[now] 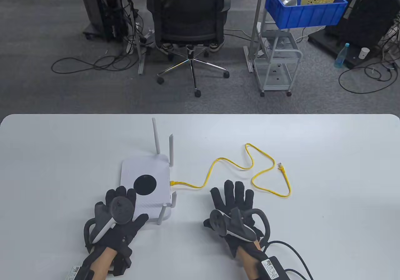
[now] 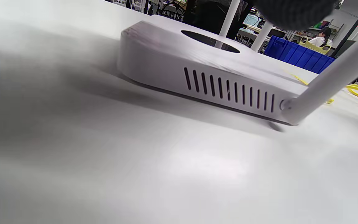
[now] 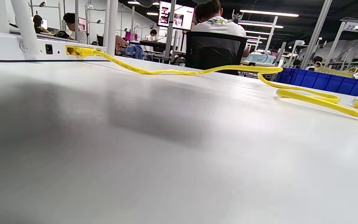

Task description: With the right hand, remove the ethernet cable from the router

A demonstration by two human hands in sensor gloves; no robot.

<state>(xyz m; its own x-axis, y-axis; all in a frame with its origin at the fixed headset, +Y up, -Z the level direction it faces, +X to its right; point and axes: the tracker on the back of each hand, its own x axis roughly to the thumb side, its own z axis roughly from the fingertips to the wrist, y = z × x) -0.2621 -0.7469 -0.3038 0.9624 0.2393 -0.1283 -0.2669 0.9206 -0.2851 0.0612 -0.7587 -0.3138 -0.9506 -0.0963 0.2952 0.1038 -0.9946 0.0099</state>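
Observation:
A white router [image 1: 147, 173] with upright antennas and a black disc on top lies on the white table [image 1: 328, 173]. A yellow ethernet cable [image 1: 250, 167] is plugged into its right side at the plug [image 1: 173, 182] and snakes right to a loose end [image 1: 280, 166]. My left hand [image 1: 120, 209] rests flat on the router's near edge, fingers spread. My right hand [image 1: 234, 198] lies flat and empty on the table right of the router, just below the cable. In the right wrist view the plug [image 3: 75, 50] sits in the router's port. The router [image 2: 204, 74] fills the left wrist view.
Beyond the table's far edge stand an office chair [image 1: 190, 20], a metal cart [image 1: 275, 64] and a blue bin [image 1: 304, 9] holding a yellow basket. A black lead [image 1: 293, 255] runs from my right wrist off the bottom edge.

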